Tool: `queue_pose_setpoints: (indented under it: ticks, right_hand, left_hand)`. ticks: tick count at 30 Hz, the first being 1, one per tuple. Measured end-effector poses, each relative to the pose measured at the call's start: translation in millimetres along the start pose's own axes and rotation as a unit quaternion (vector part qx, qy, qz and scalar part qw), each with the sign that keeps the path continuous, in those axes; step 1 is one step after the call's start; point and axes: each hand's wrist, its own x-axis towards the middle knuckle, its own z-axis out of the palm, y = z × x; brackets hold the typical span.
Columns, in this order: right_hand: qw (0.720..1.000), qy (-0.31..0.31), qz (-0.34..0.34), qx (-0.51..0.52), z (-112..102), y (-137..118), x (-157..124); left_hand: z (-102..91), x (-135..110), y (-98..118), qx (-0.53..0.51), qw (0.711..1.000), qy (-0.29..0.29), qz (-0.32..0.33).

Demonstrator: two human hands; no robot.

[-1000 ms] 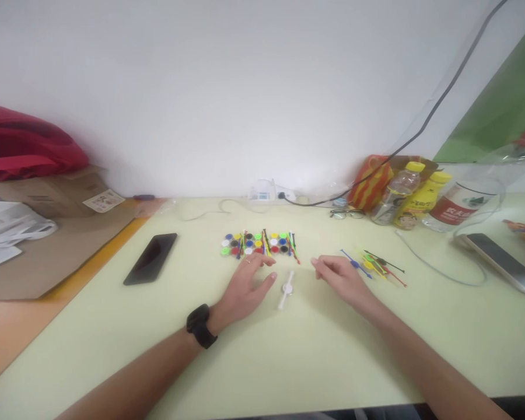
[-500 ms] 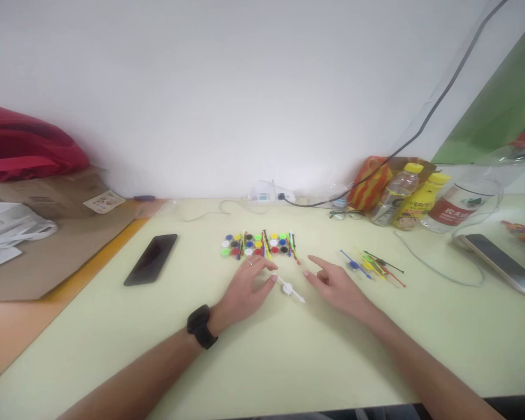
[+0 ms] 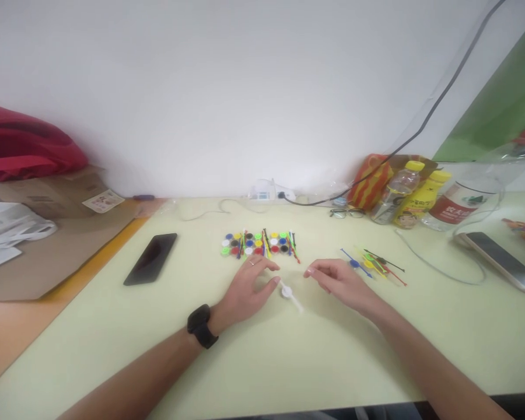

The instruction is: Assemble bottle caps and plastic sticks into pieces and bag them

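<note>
A small white disc on a thin white stick point(image 3: 289, 292) lies on the pale green table between my hands. My left hand point(image 3: 247, 289), with a black watch on the wrist, rests flat with fingers spread; its thumb tip is at the stick's near end. My right hand point(image 3: 339, 281) hovers just right of the piece, fingers loosely curled and pointing left, with nothing in them. Behind my left hand sits a tidy block of coloured discs and sticks point(image 3: 259, 244). A loose bunch of coloured sticks point(image 3: 374, 266) lies beyond my right hand.
A black phone point(image 3: 150, 258) lies at left, next to brown cardboard point(image 3: 56, 251) and a red bag point(image 3: 26, 143). Bottles point(image 3: 413, 198), glasses point(image 3: 346, 213), a clear jar point(image 3: 468, 201) and a second phone point(image 3: 501, 261) stand at right. A cable and plug point(image 3: 271, 192) run along the wall.
The white disc-and-stick has turned on the table, from near upright to slanting down-right. My right hand moved left towards it and curled its fingers; my left hand stayed put.
</note>
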Motion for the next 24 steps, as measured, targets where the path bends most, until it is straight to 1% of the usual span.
queue_pose_setpoints:
  ticks: [5, 9, 12, 18, 21, 24]
  right_hand:
    - [0.992, 0.006, -0.099, -0.073, 15.6, 12.5, 3.8]
    - [0.982, -0.024, -0.155, -0.104, 25.9, 14.7, 2.8]
    - [0.979, -0.039, -0.17, -0.101, 30.1, 13.1, 1.8]
    - [0.98, -0.025, -0.168, -0.099, 36.3, 19.1, 9.0]
    - [0.984, -0.024, -0.156, -0.084, 36.4, 23.4, 14.4]
    - [0.984, -0.014, -0.158, -0.08, 34.8, 25.6, 18.3]
  left_hand:
    - [-1.8, -1.3, 6.2, 0.007, 0.997, -0.056, 0.048]
    - [-2.0, -1.0, 8.8, 0.0, 0.993, -0.093, 0.071]
    - [0.3, -0.4, 6.2, 0.008, 0.994, -0.089, 0.064]
    - [6.7, 1.3, -0.2, 0.039, 0.996, -0.069, 0.045]
    - [6.4, 1.9, 0.8, 0.031, 0.996, -0.074, 0.049]
    - [5.6, 2.4, 1.1, 0.027, 0.995, -0.081, 0.049]
